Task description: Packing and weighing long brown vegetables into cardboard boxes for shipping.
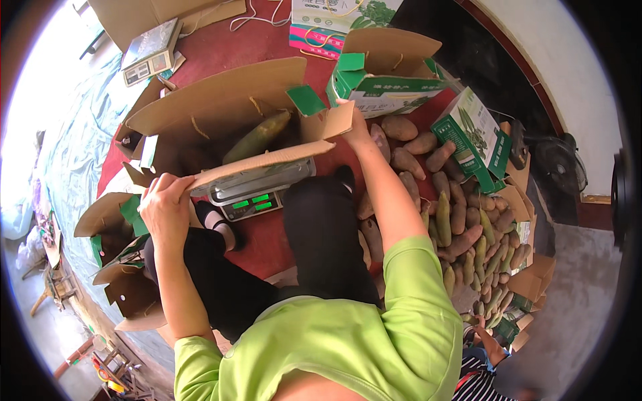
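Left hand (162,204): front flap of the open brown cardboard box (221,110) is being grasped.
Right hand (353,127): side flap is being grasped.
Box: is being rested on the grey digital scale (257,194).

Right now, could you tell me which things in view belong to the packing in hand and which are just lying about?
In hand:
- open cardboard box, flaps held by left hand and right hand
- weighing scale under it
- long green-yellow vegetable inside
- pile of tubers

Lying about:
- green-and-white cartons
- second scale
- empty boxes
- fan
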`<state>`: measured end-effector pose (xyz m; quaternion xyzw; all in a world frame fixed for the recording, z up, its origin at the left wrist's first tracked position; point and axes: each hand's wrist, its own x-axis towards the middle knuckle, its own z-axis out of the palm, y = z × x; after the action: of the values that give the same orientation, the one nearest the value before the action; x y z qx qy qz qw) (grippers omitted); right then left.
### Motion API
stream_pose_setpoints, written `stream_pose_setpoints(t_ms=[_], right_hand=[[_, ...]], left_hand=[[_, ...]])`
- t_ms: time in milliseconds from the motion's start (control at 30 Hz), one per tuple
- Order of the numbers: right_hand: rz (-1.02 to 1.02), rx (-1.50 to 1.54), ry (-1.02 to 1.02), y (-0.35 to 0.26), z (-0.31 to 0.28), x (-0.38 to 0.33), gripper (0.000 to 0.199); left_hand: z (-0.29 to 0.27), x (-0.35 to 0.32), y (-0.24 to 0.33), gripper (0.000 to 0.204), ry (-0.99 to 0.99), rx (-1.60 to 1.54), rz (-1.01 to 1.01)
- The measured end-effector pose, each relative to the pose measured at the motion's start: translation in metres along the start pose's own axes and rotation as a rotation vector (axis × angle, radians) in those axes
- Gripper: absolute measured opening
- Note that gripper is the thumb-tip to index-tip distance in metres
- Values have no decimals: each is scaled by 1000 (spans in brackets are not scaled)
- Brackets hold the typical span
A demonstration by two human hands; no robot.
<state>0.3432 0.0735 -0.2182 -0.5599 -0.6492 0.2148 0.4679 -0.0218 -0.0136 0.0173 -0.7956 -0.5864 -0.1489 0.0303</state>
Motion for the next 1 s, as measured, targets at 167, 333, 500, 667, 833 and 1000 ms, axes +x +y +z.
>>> stream_pose_setpoints(t_ms=[167, 333, 500, 667, 833, 1000], right_hand=[[801, -96, 29, 215, -120, 46, 74], [559, -195, -195, 62, 48, 69, 94], [822, -325, -116, 28, 16, 88, 94], [829, -299, 34, 30, 22, 97, 88], [996, 253, 207, 30, 20, 110, 78], [581, 22, 741, 60, 5, 103, 55]], left_hand=[[15, 39, 45, 14, 118, -276, 196], [1, 10, 2, 17, -8, -51, 37], [5, 20, 8, 20, -10, -99, 57], [7, 24, 7, 18, -16, -96, 53], [5, 24, 6, 20, -31, -97, 42], [5, 24, 6, 22, -34, -102, 49]])
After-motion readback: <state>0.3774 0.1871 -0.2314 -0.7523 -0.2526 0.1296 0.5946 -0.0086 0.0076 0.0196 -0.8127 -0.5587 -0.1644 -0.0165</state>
